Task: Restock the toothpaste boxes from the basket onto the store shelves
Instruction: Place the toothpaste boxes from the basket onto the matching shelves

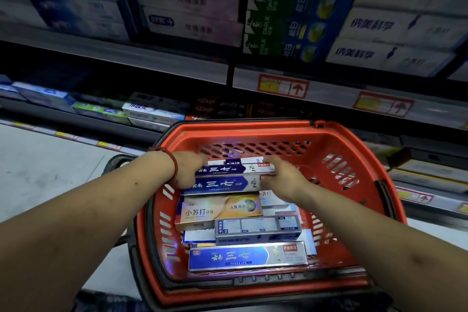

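Note:
An orange basket (pixel 354 159) sits in front of the shelves and holds several toothpaste boxes. My left hand (pixel 186 172) grips the left ends of two blue-and-silver boxes (pixel 228 176) stacked at the far side of the basket. My right hand (pixel 283 176) grips their right ends. Nearer me lie a yellow-and-white box (pixel 220 209), a silver box (pixel 258 229) and another blue-and-silver box (pixel 248 257). A red bracelet circles my left wrist.
Store shelves (pixel 152 58) rise behind the basket, stacked with white boxes (pixel 187 0), green-and-blue boxes (pixel 286 23) and more white boxes (pixel 395 25). A lower shelf (pixel 101 109) carries further boxes. Price tags (pixel 283 86) line the shelf edge. Pale floor lies at left.

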Tool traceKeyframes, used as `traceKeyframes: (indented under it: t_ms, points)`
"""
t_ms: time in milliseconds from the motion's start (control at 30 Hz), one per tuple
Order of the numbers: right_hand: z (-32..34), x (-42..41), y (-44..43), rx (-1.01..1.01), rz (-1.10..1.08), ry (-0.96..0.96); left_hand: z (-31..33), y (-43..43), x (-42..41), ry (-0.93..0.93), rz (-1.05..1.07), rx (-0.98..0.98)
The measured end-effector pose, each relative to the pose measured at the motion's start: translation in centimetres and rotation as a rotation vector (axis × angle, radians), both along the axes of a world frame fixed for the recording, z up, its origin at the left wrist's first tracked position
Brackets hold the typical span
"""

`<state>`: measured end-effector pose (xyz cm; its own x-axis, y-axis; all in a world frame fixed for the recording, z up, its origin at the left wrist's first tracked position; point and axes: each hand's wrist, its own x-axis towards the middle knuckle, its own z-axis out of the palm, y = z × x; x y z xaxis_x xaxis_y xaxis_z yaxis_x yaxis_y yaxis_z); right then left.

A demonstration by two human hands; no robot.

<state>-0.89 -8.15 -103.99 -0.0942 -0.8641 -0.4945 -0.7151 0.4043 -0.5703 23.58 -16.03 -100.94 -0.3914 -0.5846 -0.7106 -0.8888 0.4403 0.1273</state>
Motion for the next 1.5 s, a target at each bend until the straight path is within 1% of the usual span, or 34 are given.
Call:
traceKeyframes:
  t_ms: [100,233,300,367,467,567,700,800,933,1033,1100,1233,1400,1500]
  points:
    - [1.7,-0.6,-0.1,-0.042,-0.065,-0.096,2.1,-0.2,0.2,0.07,0.052,0.002]
    - [4.7,-1.3,-0.1,-0.152,-0.15,-0.239,4.0,-0.4,1.5,0.275,0.261,0.09]
    - [6.5,-1.6,0.1,-0.23,-0.163,-0.271,5.3,-0.4,2.1,0.438,0.422,0.135]
    - [8.3,-2.0,0.3,-0.33,-0.184,-0.272,7.2,-0.1,1.9,0.643,0.578,0.155]
    - [11.1,-2.4,0.1,-0.455,-0.275,-0.28,10.0,0.0,1.2,0.897,0.694,0.116]
    - [14.1,-2.8,0.1,-0.576,-0.316,-0.292,12.6,-0.2,0.5,1.072,0.742,0.059]
    - [17.8,-3.3,-0.2,-0.678,-0.364,-0.359,15.2,-0.8,-0.6,1.349,0.878,-0.141]
    - [20.2,-4.0,-0.7,-0.766,-0.419,-0.387,16.7,-1.2,-2.1,1.486,0.983,-0.298]
    - [22.6,-4.9,-1.3,-0.87,-0.555,-0.429,18.7,-0.6,-5.3,1.662,1.053,-0.591]
    - [24.4,-5.4,-1.7,-0.969,-0.63,-0.444,20.4,-0.6,-7.3,1.823,1.056,-0.659]
    - [25.6,-5.9,-1.8,-1.027,-0.659,-0.453,21.6,-0.8,-8.4,1.896,1.044,-0.659]
    - [27.2,-7.3,-1.7,-1.088,-0.668,-0.46,23.2,-1.6,-10.3,1.943,0.974,-0.614]
    - [28.9,-9.5,-1.3,-1.123,-0.655,-0.481,25.3,-1.6,-12.6,1.937,0.847,-0.517]
    - [29.9,-11.2,-1.1,-1.168,-0.654,-0.453,26.5,-1.9,-13.6,1.89,0.78,-0.528]
